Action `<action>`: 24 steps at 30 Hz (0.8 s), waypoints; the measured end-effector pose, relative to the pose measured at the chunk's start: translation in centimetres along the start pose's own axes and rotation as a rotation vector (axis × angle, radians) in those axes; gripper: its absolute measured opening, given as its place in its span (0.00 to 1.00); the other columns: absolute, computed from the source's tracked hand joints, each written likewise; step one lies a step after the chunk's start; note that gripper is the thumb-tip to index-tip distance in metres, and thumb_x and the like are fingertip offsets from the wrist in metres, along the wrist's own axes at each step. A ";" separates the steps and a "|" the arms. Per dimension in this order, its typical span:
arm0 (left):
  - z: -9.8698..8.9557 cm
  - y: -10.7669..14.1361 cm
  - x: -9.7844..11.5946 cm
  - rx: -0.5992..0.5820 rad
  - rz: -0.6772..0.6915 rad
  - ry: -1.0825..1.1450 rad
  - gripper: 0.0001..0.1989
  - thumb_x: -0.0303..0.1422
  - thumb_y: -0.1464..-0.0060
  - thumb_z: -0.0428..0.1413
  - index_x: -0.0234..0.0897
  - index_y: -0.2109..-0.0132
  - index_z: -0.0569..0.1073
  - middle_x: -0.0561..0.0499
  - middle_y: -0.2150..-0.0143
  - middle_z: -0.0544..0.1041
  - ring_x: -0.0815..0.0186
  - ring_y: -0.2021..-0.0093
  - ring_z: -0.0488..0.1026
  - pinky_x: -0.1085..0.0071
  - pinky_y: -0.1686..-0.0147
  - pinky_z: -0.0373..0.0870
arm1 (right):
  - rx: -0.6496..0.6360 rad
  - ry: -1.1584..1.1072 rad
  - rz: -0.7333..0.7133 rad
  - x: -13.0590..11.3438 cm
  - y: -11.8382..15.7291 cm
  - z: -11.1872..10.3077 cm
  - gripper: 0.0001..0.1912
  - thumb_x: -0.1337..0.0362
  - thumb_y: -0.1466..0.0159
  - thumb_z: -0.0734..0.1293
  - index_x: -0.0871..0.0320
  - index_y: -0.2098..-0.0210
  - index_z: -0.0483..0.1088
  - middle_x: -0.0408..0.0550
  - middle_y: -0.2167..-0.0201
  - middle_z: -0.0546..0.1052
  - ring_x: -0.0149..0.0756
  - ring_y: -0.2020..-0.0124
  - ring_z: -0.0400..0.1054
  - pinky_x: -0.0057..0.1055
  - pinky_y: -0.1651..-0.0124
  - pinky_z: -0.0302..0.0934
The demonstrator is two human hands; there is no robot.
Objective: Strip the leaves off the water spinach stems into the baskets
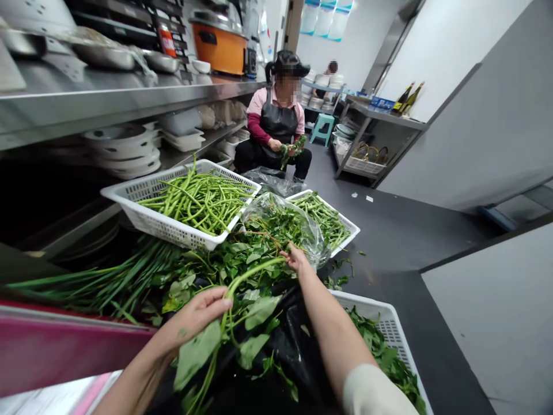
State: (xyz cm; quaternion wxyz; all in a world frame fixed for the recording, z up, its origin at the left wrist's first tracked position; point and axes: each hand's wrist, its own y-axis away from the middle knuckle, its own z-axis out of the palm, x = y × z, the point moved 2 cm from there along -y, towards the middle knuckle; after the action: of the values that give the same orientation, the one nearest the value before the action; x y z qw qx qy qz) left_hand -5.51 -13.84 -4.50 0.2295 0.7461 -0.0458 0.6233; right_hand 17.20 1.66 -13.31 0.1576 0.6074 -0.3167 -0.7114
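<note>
My left hand is closed around a small bunch of long green leafy vegetable stems. My right hand pinches the far end of the same stems, so they stretch in a curve between both hands. Broad leaves hang below my left hand over a black plastic surface on my lap. Just beyond my hands is a heap of loose leafy greens, partly in a clear plastic bag.
A white basket of cut green stems stands ahead, with another basket right of it. One more basket of leaves is at my right. Long thin green leaves lie left. A co-worker sits ahead holding greens. A steel shelf overhangs the left.
</note>
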 end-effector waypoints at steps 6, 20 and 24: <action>-1.3 -4.0 0.9 0.180 -0.050 0.462 0.15 0.41 0.60 0.62 0.35 0.77 0.69 0.56 0.80 0.66 0.72 0.79 0.62 0.76 0.79 0.58 | -0.078 0.276 -0.155 1.2 4.8 -2.3 0.08 0.68 0.52 0.73 0.60 0.80 0.68 0.44 0.77 0.73 0.30 0.73 0.66 0.22 0.74 0.56; 1.0 -5.7 2.5 0.214 -0.057 0.704 0.11 0.33 0.65 0.65 0.33 0.72 0.73 0.57 0.78 0.68 0.74 0.78 0.63 0.80 0.78 0.60 | -0.340 0.701 -0.881 0.9 18.2 -0.5 0.08 0.62 0.42 0.64 0.58 0.72 0.73 0.44 0.74 0.75 0.29 0.74 0.65 0.25 0.70 0.57; 1.6 -5.3 3.1 0.214 0.053 0.585 0.12 0.36 0.64 0.65 0.33 0.74 0.73 0.55 0.77 0.69 0.72 0.74 0.64 0.78 0.73 0.61 | -0.185 0.851 -1.188 2.0 17.7 0.4 0.12 0.65 0.40 0.60 0.58 0.77 0.68 0.45 0.78 0.70 0.30 0.76 0.62 0.27 0.70 0.55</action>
State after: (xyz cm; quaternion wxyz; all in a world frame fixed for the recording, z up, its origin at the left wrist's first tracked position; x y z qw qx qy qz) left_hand -1.50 -9.10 -3.28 0.1370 0.5535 0.0686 0.8187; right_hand 13.50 -12.70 -3.46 -0.0945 0.8843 0.2153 -0.4035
